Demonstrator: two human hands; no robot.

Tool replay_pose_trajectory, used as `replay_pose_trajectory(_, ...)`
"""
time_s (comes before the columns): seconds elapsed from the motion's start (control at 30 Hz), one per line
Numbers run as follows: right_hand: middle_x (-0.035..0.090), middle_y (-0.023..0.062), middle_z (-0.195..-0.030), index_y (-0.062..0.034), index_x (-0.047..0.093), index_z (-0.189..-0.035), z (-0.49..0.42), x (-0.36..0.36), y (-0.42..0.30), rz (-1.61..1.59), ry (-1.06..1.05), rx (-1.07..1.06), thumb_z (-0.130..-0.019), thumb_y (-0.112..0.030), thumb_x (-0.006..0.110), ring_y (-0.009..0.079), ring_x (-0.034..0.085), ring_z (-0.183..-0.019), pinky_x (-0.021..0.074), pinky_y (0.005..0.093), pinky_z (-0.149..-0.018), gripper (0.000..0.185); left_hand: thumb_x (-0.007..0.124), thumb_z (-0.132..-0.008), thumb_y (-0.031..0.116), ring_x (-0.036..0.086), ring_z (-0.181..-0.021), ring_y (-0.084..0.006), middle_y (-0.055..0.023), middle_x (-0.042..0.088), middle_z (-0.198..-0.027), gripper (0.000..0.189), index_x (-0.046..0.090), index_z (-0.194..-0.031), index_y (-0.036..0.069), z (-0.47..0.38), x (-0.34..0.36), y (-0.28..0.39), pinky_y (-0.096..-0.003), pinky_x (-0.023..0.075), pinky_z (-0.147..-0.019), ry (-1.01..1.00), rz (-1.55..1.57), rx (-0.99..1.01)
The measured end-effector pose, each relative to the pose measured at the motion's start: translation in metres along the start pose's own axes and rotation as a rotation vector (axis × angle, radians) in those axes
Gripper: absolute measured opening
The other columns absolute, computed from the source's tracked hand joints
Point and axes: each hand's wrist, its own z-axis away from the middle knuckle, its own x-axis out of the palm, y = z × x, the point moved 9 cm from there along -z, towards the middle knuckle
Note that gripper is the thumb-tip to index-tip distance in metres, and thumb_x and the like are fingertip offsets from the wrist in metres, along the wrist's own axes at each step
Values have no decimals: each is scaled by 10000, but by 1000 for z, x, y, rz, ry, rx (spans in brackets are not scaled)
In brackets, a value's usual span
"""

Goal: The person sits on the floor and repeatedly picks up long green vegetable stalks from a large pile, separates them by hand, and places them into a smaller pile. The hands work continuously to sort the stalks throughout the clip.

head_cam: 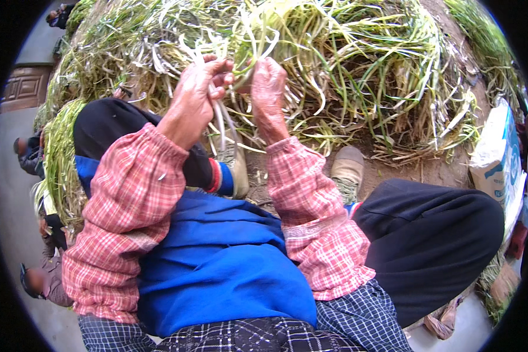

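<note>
My left hand point(196, 94), back of the hand towards me, holds a few thin pale stalks point(222, 119) of a scallion-like plant, with their ends hanging below the palm. Close to its right, my right hand point(268, 88) grips a curled green stalk point(246, 67) between thumb and fingers. This stalk spans the small gap between the hands. Both hands are raised over the near edge of a large heap of long green and whitish stalks point(369, 66), loosely tangled, with dry brownish bits. Which stalk ends lie inside the fingers is hidden.
A white and blue printed pack point(488, 171) stands right of my knee. More green stalks point(64, 149) lie to the left, and another pile point(484, 39) at upper right. Several people sit along the left rim, one person point(48, 281) nearest. My shoes point(347, 167) rest at the heap's edge.
</note>
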Motion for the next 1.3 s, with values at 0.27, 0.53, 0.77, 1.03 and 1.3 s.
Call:
replay_pose_trajectory(0.27,592,147,-686,0,508,-865,-7,-27,26,62,65,146,-944,-236,441,254,580,-523,457,361,-441,258,578,-885,59,558,-602,-142,-119,586,-829,232,421,-1053,29,-2,-2,0,-153,316,-332,-12,72,-33)
replay_pose_trajectory(0.53,679,176,-790,-23,438,-973,-19,-85,40,-211,90,224,-1001,-305,305,225,679,-611,499,248,-355,313,558,-901,63,546,-595,-120,-100,586,-818,133,461,-986,32,-2,4,9,-150,296,-329,-63,54,-66)
replay_pose_trajectory(0.77,635,189,-755,-10,404,-939,-23,-187,61,-192,444,363,-986,-224,270,286,671,-589,505,255,-322,256,518,-933,82,499,-599,-80,-73,548,-845,102,474,-1018,47,-7,-20,43,-146,307,-344,-28,80,8)
replay_pose_trajectory(1.03,652,105,-748,14,580,-1031,-33,-127,34,-281,25,392,-953,-185,473,216,674,-619,553,289,-489,239,582,-907,138,441,-471,-17,-64,643,-852,226,550,-1073,-11,4,-2,59,-135,244,-334,-61,-124,-7)
replay_pose_trajectory(1.3,690,71,-849,-57,612,-1082,-10,-21,-24,-161,-482,362,-919,-284,554,161,683,-793,512,251,-622,285,578,-925,225,492,-489,-25,-158,637,-1064,326,564,-1125,-32,6,2,87,-126,267,-346,-93,-369,245)
